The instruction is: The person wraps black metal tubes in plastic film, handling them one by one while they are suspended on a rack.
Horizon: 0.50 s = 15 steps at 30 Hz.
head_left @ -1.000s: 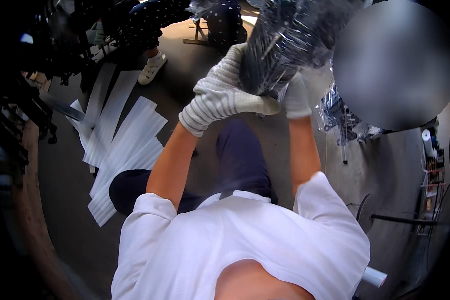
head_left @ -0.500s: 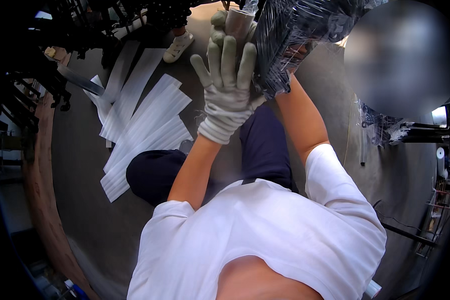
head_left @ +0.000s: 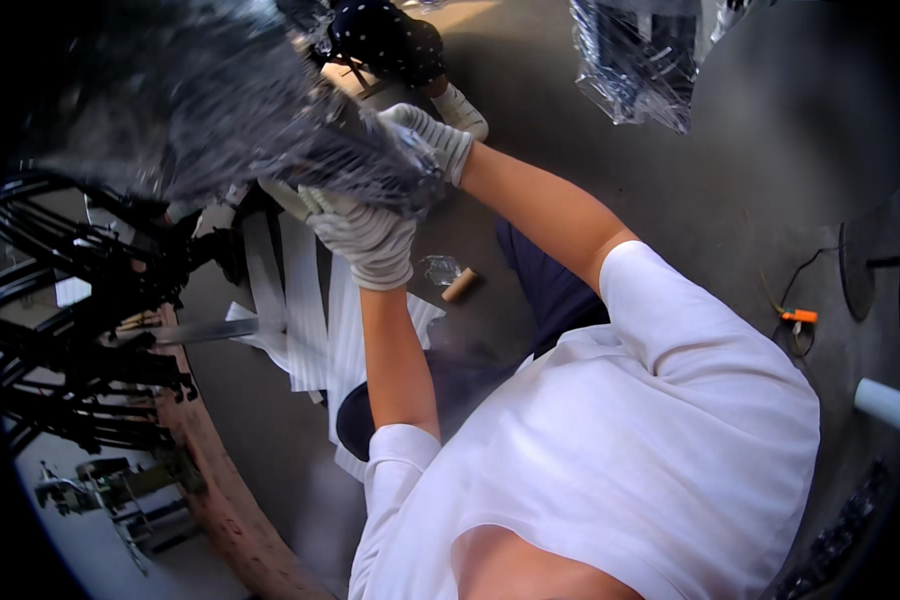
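Observation:
A bulky dark bundle wrapped in clear stretch film (head_left: 240, 125) fills the upper left, slightly blurred. Both of my hands wear pale knitted gloves. My left hand (head_left: 358, 235) grips the bundle from below at its near edge, its fingers partly covered by the film. My right hand (head_left: 432, 138) is closed around the bundle's right end, with its fingertips hidden behind it. On the floor beyond my knee lies a small tan roll (head_left: 460, 285), with a crumpled piece of clear film (head_left: 440, 268) beside it.
White foam strips (head_left: 305, 310) lie on the floor near dark metal frames (head_left: 90, 330) at left. A person's shoe (head_left: 462, 112) stands beyond my hands. Another film-wrapped bundle (head_left: 638, 60) is at upper right. An orange object with a cord (head_left: 798, 316) and a white roll (head_left: 882, 403) sit at right.
The wrapped bundle has swung from upper centre to upper left, with both hands now on it. My left hand has left the roll, and a small roll now shows on the floor. My view has turned.

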Tool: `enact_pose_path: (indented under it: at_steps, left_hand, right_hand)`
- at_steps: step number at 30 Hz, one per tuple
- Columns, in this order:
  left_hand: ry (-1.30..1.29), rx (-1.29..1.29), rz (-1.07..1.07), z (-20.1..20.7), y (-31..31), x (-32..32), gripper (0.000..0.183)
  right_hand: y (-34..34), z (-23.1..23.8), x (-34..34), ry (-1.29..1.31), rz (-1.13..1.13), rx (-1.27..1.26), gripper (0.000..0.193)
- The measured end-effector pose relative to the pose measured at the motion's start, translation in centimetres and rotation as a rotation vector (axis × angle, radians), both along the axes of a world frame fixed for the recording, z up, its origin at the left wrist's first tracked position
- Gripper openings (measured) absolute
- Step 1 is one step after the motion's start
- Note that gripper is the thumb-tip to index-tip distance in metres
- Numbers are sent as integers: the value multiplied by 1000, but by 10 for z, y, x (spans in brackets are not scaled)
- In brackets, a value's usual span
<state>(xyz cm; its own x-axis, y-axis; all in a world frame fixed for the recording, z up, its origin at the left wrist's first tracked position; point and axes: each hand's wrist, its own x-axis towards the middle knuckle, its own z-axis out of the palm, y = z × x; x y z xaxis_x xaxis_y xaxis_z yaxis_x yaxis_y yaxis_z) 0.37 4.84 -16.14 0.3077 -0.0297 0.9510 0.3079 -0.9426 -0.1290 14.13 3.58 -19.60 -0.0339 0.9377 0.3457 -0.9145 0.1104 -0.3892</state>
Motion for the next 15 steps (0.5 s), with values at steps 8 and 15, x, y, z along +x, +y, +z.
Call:
enact_pose_path:
  at_steps: [8, 15]
  left_hand:
    - [44, -615, -495, -7, 2, -14, 91]
    - [290, -467, -202, 23, -4, -17, 70]
  right_hand:
    - [-14, 34, -8, -194, -12, 237, 39]
    - [-1, 23, 1, -126, 118, 12, 27]
